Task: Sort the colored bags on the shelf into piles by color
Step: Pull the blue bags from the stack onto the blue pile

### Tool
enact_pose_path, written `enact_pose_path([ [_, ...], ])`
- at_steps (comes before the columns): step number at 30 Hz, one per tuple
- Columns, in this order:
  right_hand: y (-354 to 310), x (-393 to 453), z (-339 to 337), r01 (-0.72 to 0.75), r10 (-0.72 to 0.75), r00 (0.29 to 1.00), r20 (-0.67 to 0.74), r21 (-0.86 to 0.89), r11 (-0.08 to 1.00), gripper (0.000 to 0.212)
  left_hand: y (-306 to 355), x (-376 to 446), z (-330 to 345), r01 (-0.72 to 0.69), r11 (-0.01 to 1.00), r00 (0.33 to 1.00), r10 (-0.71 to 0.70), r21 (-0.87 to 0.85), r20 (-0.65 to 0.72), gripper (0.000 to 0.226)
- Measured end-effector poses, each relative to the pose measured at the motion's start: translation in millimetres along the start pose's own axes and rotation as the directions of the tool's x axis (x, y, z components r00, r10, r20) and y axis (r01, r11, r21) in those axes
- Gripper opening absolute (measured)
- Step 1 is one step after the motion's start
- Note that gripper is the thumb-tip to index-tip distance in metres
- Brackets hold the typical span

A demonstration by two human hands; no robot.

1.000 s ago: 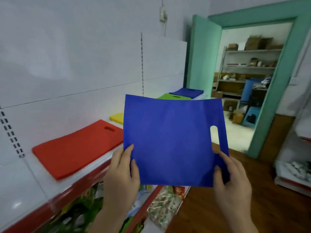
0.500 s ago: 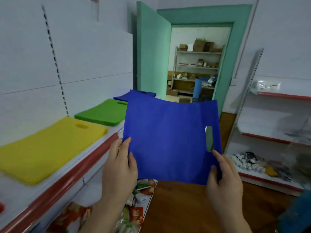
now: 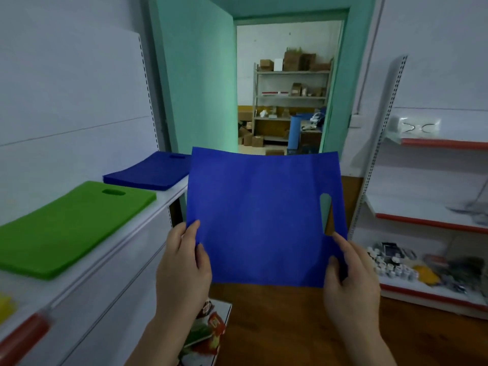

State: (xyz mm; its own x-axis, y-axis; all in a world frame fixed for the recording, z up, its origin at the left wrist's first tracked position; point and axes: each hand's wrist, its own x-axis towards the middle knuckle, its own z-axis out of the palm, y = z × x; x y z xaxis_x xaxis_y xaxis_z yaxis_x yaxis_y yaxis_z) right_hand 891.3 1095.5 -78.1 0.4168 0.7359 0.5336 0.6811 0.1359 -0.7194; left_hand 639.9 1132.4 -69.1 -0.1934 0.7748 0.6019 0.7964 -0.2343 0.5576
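Since the earlier frames, view and carried flat blue non-woven bag have advanced along the white shelf; the blue bag pile now lies just left. Left hand and right hand pinch its lower corners. Placement appears imminent.

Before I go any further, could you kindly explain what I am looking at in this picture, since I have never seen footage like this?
There is no machine here: a camera worn on a person's head looks forward and down at their two bare hands. The left hand and right hand each pinch a lower corner of a blue bag held up in the air. On the white shelf to the left lie a green pile and, farther along, a blue pile; a yellow pile just shows at the edge. Ahead is a green doorway to a storeroom.
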Motion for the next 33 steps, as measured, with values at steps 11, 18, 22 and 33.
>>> enact_pose_path([
  [11, 31.8, 173.2, 138.3, 0.113, -0.134, 0.983, 0.128, 0.157, 0.981, 0.041, -30.8, 125.7, 97.2, 0.089, 0.989, 0.989, -0.073, 0.120, -0.131, 0.044],
  [18, 4.0, 257.1, 265.3, 0.204, -0.256, 0.941, 0.223, 0.229, 0.952, 0.039, -87.4, 212.5, 118.7, 0.203, 0.956, 0.942, -0.132, 0.212, -0.308, 0.045],
  [22, -19.0, 297.5, 329.6, 0.256, -0.327, 0.915, 0.237, 0.288, 0.923, 0.037, -112.8, 255.2, 127.9, 0.263, 0.934, 0.915, -0.161, 0.243, -0.371, 0.044],
  [33, -57.0, 361.0, 487.5, 0.289, -0.517, 0.762, 0.389, 0.511, 0.810, 0.035, -169.3, 303.2, 143.9, 0.552, 0.655, 0.823, -0.327, 0.516, -0.465, 0.048],
])
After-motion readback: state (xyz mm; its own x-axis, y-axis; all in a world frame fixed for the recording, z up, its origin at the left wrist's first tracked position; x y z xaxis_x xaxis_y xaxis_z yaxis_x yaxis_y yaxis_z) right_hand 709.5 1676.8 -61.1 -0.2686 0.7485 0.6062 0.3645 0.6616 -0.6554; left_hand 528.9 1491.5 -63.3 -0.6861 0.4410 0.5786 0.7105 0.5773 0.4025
